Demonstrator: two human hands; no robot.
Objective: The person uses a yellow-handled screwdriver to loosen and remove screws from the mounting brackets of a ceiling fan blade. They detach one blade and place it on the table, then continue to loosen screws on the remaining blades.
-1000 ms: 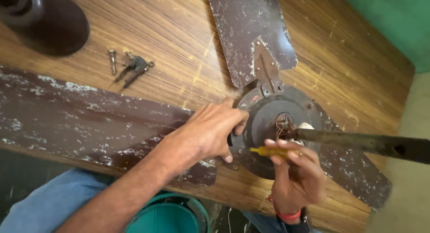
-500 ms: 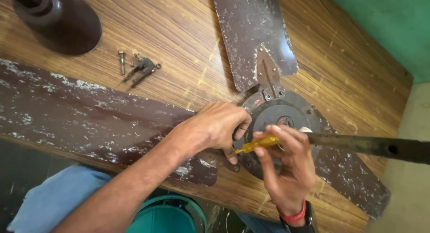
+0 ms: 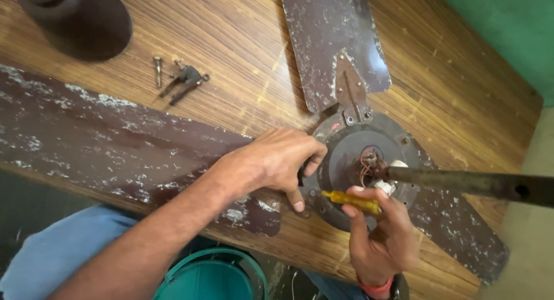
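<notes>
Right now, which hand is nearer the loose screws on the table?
Left. The left hand rests on the fan motor hub, right of the loose screws. The right hand, holding a yellow screwdriver, is farther away.

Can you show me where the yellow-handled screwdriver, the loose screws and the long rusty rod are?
Yellow-handled screwdriver [image 3: 352, 201]: head view, on its yellow handle.
Small loose grey metal screws [image 3: 157, 69]: head view, on the upright bolt's shank.
Long rusty dark metal rod [image 3: 467, 182]: head view, midway along its shaft.
</notes>
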